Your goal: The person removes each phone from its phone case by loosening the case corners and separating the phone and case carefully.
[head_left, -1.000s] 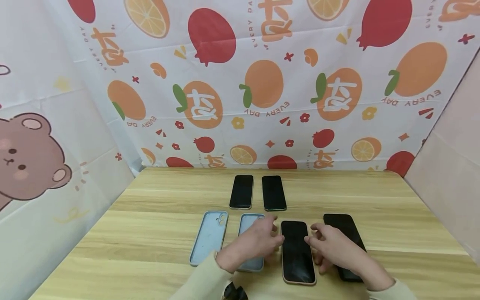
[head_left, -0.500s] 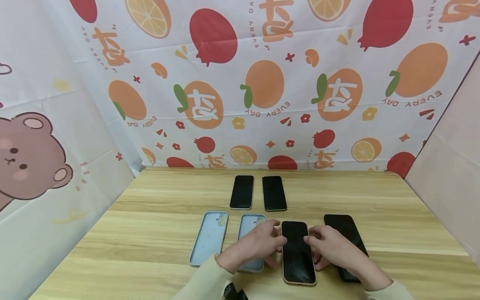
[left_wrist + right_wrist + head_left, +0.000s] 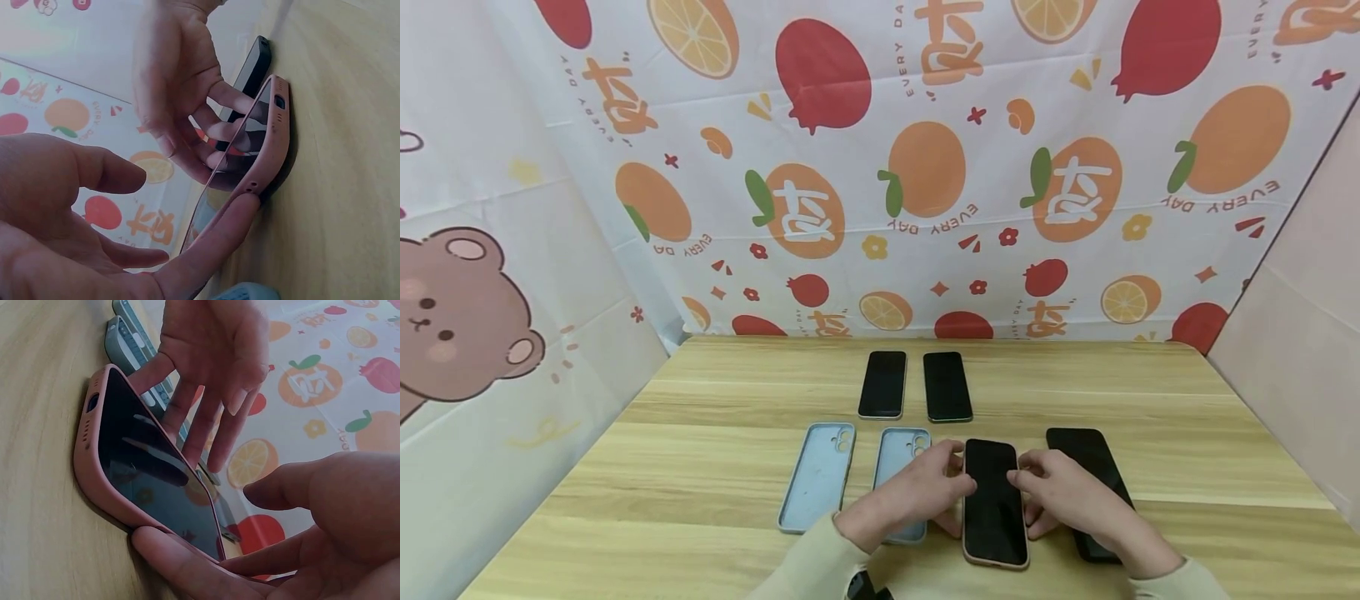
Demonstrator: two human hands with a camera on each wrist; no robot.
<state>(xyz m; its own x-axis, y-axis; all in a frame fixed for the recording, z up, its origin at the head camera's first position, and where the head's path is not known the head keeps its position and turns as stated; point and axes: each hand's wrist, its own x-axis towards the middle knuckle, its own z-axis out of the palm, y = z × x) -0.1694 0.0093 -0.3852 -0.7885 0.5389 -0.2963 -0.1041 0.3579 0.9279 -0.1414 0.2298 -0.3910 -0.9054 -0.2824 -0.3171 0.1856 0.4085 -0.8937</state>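
Observation:
A black-screened phone point(image 3: 996, 512) in a pink case point(image 3: 279, 140) lies face up on the table between my two hands. My left hand point(image 3: 921, 487) is at its left side, above a light blue phone case point(image 3: 897, 450). In the left wrist view one of its fingers point(image 3: 225, 228) lies along the case's side, the thumb held apart. My right hand point(image 3: 1067, 496) is at the opposite side, its lowest finger point(image 3: 169, 556) against the case edge and its thumb point(image 3: 275, 487) off the screen. That hand partly covers a larger black phone point(image 3: 1097, 467).
Another light blue case point(image 3: 818, 475) lies further left, its inside facing up. Two dark phones point(image 3: 883, 385) lie side by side at the back. A fruit-print cloth point(image 3: 925, 275) hangs behind the wooden table point(image 3: 700, 467).
My left hand has come in to the right, up against the pink-cased phone. My right fingers have closed in on its other side, and the phone has shifted very slightly away.

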